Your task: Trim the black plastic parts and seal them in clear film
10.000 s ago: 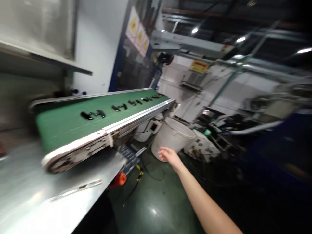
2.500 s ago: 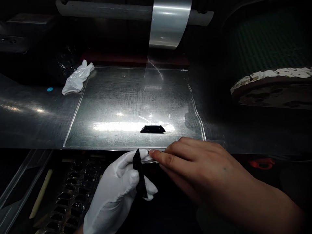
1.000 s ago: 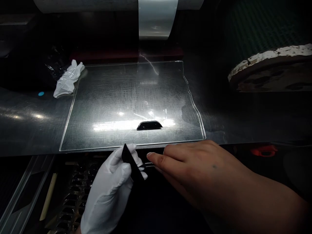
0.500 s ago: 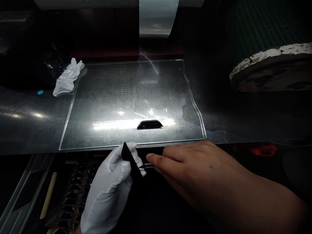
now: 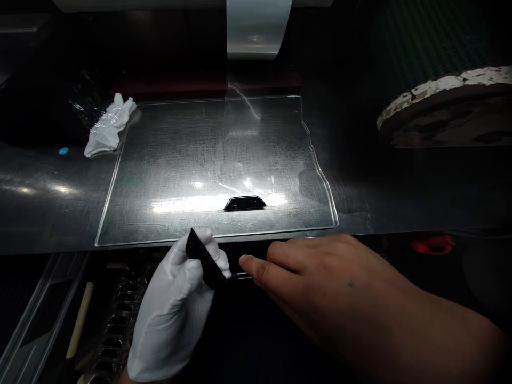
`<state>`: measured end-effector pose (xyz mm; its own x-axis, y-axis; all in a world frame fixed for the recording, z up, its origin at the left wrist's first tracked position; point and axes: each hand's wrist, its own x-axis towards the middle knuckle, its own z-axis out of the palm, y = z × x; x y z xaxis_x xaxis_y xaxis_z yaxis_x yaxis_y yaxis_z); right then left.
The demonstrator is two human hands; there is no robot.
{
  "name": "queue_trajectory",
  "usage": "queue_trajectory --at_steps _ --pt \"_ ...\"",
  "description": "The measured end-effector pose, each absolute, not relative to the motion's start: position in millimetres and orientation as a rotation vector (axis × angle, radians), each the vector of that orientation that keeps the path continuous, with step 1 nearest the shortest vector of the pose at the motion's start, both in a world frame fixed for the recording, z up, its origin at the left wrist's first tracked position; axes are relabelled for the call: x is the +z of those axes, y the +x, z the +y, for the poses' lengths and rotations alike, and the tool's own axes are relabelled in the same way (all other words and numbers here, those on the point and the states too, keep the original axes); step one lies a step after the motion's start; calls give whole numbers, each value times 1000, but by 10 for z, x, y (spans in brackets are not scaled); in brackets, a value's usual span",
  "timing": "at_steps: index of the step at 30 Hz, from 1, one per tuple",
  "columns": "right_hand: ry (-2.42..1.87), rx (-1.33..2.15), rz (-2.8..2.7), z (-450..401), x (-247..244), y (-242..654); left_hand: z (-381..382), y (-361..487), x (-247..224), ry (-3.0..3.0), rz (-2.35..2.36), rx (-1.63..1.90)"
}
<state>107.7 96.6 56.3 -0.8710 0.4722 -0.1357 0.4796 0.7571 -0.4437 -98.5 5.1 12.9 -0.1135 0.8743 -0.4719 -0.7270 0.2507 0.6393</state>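
My left hand, in a white glove, pinches a small flat black piece between thumb and fingers, tilted below the glass plate's front edge. My bare right hand is closed around a slim tool with a shiny shaft and a dark tip; its kind is unclear. The tip meets or overlaps the lower right end of the held piece; whether they touch, I cannot tell. A similar black trapezoid-shaped piece lies on the scratched clear plate. My right palm side is hidden.
A crumpled white glove lies at the plate's left edge, near a blue dot. Clear film hangs from a roll behind. Red-handled object sits lower right. Lower left are a tray with compartments and a yellowish stick.
My left hand has shifted slightly left, and the black piece has turned to show more of its face. More of the tool's dark tip shows by its lower end. My right hand has barely moved.
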Motion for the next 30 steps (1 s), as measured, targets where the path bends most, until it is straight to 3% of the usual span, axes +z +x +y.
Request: queue_trajectory --at_steps 7,14,30 --pt "834 -801 2892 912 523 1119 57 -970 101 245 1000 1395" --pt "965 -1411 2777 896 640 1167 19 -948 89 304 967 1616" --pt "1013 -1207 2922 876 561 1022 -82 -955 99 695 1123 1800"
